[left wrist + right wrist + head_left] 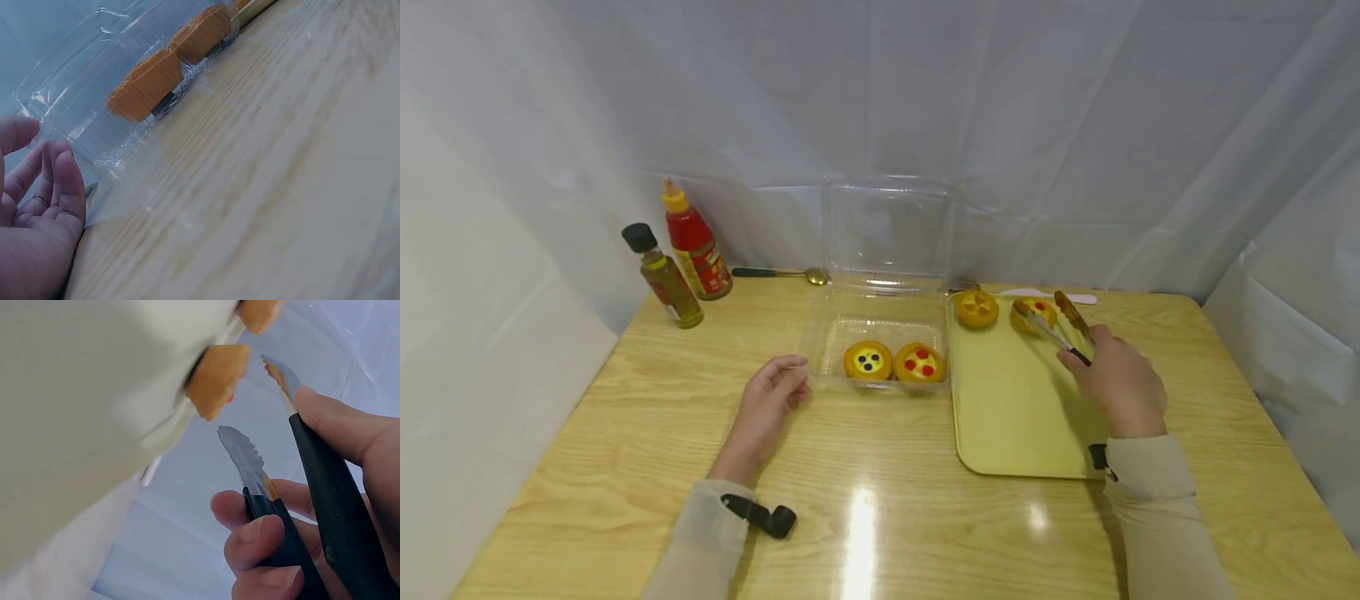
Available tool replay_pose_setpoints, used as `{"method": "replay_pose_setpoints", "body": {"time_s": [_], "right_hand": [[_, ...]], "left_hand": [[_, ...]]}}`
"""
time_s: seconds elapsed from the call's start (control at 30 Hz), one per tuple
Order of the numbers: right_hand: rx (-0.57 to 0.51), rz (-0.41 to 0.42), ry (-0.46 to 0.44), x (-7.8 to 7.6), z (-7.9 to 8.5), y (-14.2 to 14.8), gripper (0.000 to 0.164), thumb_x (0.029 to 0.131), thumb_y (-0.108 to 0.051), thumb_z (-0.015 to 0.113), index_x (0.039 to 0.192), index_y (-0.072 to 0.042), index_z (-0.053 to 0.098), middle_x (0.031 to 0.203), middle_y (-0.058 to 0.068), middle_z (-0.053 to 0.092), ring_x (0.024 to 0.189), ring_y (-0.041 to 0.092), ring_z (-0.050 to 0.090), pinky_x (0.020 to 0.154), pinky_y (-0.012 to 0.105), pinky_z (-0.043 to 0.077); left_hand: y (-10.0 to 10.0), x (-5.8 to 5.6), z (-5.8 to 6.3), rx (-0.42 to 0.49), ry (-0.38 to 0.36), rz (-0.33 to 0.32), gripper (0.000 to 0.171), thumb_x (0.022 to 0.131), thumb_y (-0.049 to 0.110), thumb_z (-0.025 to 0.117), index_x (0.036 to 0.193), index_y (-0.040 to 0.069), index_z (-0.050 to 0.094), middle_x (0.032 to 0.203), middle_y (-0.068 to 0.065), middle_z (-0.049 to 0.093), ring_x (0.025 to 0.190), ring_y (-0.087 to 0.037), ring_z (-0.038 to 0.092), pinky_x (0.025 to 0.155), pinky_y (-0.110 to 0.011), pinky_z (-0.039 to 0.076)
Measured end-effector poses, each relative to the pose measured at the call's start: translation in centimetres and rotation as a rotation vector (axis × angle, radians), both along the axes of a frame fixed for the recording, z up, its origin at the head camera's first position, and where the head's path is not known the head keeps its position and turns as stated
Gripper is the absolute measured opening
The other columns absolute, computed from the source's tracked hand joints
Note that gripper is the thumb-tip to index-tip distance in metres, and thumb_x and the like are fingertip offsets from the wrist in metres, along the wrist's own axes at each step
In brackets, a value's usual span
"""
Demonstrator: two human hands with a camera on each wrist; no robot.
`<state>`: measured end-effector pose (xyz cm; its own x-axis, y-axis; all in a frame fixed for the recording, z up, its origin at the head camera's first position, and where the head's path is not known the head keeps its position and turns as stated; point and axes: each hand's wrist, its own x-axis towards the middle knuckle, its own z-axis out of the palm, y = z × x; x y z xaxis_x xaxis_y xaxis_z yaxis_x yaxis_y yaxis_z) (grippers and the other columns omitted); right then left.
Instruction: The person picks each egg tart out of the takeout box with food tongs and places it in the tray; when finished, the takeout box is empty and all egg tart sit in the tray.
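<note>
My right hand (1122, 383) grips the tongs (337, 500), their tips parted near a red-dotted tart (1045, 312) on the tray (1022, 417). That tart sits at the tray's far end, right of an orange-topped tart (977, 308). Beside the tray, the clear box (829, 342) stands lid up, with a blue-dotted tart (868, 361) and another red-dotted one along its near wall. My left hand (766, 404), fingers loosely bent and holding nothing, rests by the box's left side; I cannot tell whether it touches.
</note>
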<state>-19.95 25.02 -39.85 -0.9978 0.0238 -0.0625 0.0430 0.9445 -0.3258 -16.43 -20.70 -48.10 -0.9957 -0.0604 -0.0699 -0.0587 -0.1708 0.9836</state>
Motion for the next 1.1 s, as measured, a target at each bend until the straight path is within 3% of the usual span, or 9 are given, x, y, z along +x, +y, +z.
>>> {"method": "replay_pose_setpoints", "body": {"time_s": [0.2,0.5,0.77,0.87,0.97,1.1], "right_hand": [[-0.015,0.013,0.065,0.4,0.9,-0.5,0.083,0.093,-0.066,0.049,0.143,0.0,0.04,0.12,0.031,0.058,0.08,0.045,0.063,0.047,0.044,0.046],[-0.061,0.086,0.138,1.3,2.1,-1.8,0.079,0.093,-0.065,0.051,0.143,-0.004,0.045,0.1,0.018,0.063,0.066,0.026,0.056,0.047,0.036,0.04],[-0.107,0.17,0.192,1.8,2.9,-3.1,0.071,0.096,-0.057,0.054,0.142,-0.004,0.046,0.093,0.013,0.06,0.065,0.024,0.051,0.05,0.035,0.037],[-0.114,0.185,0.172,2.0,3.1,-3.5,0.074,0.095,-0.061,0.052,0.145,-0.007,0.045,0.1,0.016,0.062,0.073,0.029,0.057,0.054,0.04,0.042],[-0.116,0.198,0.151,2.1,3.2,-3.9,0.082,0.093,-0.068,0.047,0.148,-0.008,0.041,0.122,0.021,0.06,0.09,0.038,0.062,0.064,0.05,0.048],[-0.121,0.214,0.154,2.1,3.1,-4.5,0.084,0.092,-0.069,0.047,0.15,-0.009,0.04,0.134,0.023,0.055,0.104,0.043,0.061,0.076,0.058,0.049]], "left_hand": [[-0.1,0.1,0.0,0.011,-0.004,0.0,0.037,0.102,0.015,0.057,0.131,-0.007,0.05,0.094,-0.005,0.059,0.088,-0.016,0.058,0.079,-0.027,0.053],[-0.2,0.3,-0.1,0.018,0.0,0.0,0.038,0.102,0.015,0.057,0.131,-0.008,0.049,0.094,-0.007,0.059,0.086,-0.015,0.058,0.077,-0.027,0.053],[-0.2,0.3,-0.1,0.025,0.006,0.005,0.038,0.101,0.014,0.057,0.13,-0.008,0.049,0.094,-0.007,0.059,0.087,-0.016,0.058,0.078,-0.027,0.053],[-0.2,0.2,-0.1,0.021,0.012,0.001,0.039,0.101,0.014,0.058,0.131,-0.009,0.049,0.095,-0.009,0.058,0.087,-0.016,0.058,0.079,-0.027,0.053],[0.0,0.0,-0.1,0.017,0.017,-0.003,0.04,0.101,0.015,0.058,0.131,-0.01,0.048,0.095,-0.009,0.058,0.087,-0.016,0.058,0.079,-0.027,0.053],[0.1,0.1,0.1,0.009,0.016,0.001,0.038,0.101,0.014,0.057,0.131,-0.009,0.049,0.094,-0.01,0.058,0.086,-0.018,0.058,0.077,-0.027,0.053]]}}
